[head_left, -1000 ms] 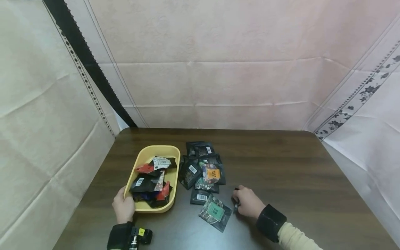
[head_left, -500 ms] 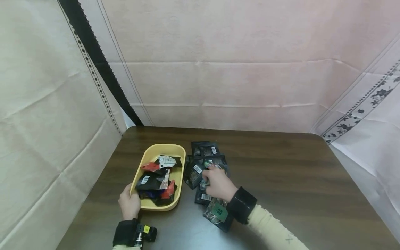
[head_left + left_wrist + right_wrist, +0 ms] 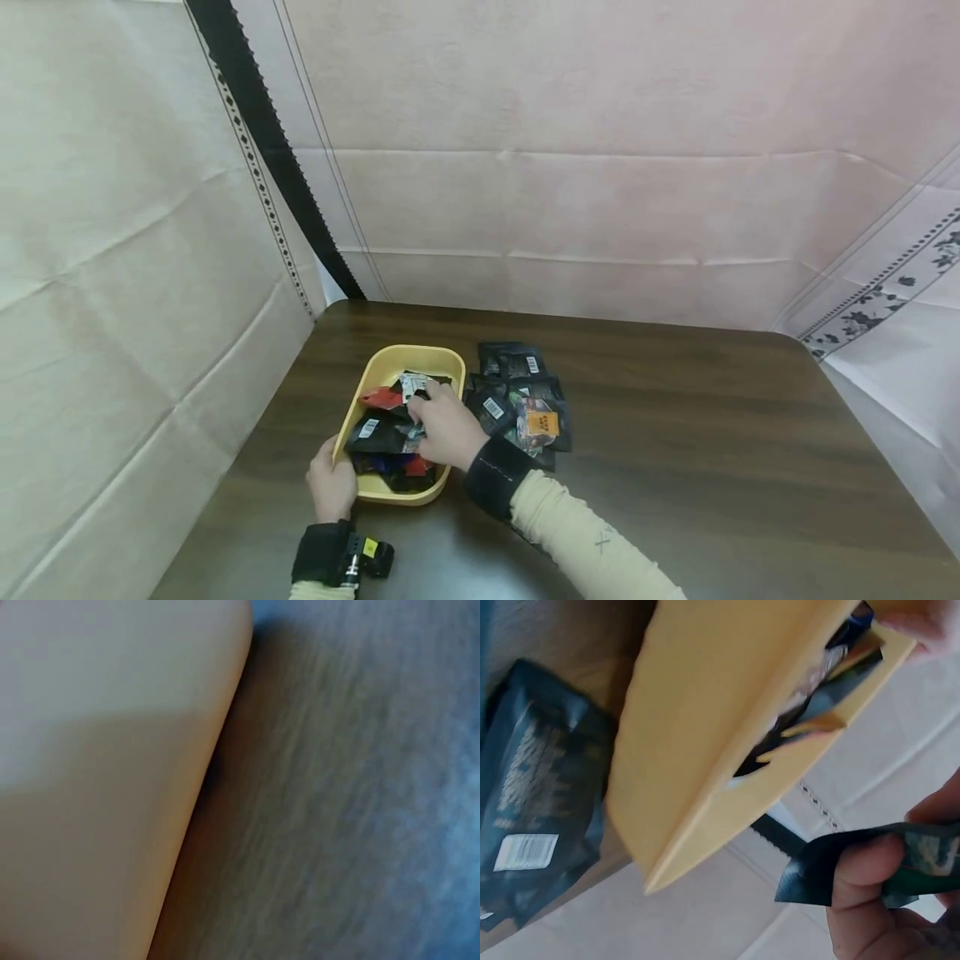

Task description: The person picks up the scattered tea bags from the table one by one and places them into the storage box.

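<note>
My left hand [image 3: 332, 482] grips the left wall of a yellow plastic basket [image 3: 397, 498], whose plain outside wall [image 3: 112, 780] fills the left of the left wrist view. Inside lie several packets, black [image 3: 375, 433] and red [image 3: 381, 397]. Over the basket's right side is my right hand [image 3: 450, 427]. In the right wrist view its thumb and fingers pinch a small black foil packet [image 3: 810, 866] with a patch of green. That packet is mostly hidden by the hand in the head view.
Right of the basket lies a loose pile of black packets [image 3: 491, 408], one with an orange label [image 3: 543, 423]. The brown wooden table [image 3: 712, 450] extends to the right. A pale patterned cloth [image 3: 600, 208] hangs behind it.
My right hand has moved left, from right of the pile, across the packets to over the basket, carrying the packet. My left hand stays on the basket. The head view has turned slightly.
</note>
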Demonstrator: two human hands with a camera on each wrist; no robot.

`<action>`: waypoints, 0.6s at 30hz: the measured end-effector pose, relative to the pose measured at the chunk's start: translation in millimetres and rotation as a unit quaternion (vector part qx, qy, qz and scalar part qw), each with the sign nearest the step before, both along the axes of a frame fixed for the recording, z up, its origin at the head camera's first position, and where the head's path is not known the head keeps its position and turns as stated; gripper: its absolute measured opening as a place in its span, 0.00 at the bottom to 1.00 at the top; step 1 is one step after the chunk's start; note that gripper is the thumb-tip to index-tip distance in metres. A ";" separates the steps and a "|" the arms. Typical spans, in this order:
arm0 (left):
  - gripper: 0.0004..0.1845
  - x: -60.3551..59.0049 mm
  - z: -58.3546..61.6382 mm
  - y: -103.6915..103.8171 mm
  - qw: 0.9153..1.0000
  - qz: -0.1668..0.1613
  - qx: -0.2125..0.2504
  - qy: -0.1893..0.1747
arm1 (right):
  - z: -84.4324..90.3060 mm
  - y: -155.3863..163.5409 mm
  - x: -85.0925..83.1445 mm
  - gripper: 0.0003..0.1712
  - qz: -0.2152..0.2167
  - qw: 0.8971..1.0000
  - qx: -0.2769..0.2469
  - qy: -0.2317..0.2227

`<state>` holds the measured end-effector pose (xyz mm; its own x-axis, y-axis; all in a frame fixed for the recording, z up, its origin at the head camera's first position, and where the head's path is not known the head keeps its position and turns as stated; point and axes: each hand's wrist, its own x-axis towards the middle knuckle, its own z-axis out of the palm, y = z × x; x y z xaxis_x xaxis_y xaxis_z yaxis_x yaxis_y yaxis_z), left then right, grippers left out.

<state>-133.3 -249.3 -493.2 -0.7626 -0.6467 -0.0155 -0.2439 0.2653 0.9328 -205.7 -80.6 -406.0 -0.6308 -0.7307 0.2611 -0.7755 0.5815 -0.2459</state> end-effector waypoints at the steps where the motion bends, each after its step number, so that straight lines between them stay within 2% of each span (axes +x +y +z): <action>1: 0.24 0.0 0.5 0.4 1.000 0.000 0.002 0.001 | -1.7 -4.2 0.4 0.16 0.001 1.000 0.005 0.006; 4: 0.24 -0.5 1.0 1.6 1.000 0.000 0.006 -0.002 | -8.5 -12.8 1.8 0.16 0.004 1.000 0.008 0.013; 6: 0.24 -1.3 1.0 2.9 1.000 -0.001 0.011 -0.006 | -12.6 -13.9 2.8 0.21 0.011 1.000 0.006 -0.002; 10: 0.23 -2.2 0.2 3.7 1.000 0.001 0.000 0.002 | -18.9 -11.3 4.1 0.50 0.039 0.999 0.005 -0.023; 12: 0.22 -2.0 -0.3 3.0 1.000 0.005 -0.011 0.010 | -19.8 -8.8 4.1 0.59 0.049 0.999 0.004 -0.021; 14: 0.22 -2.1 -0.9 1.6 1.000 0.009 -0.020 0.016 | -20.3 -6.0 3.5 0.61 0.050 0.999 0.002 -0.013; 18: 0.22 -3.0 -1.6 0.5 1.000 0.013 -0.017 0.013 | -21.6 4.4 2.7 0.57 0.039 0.999 0.000 -0.016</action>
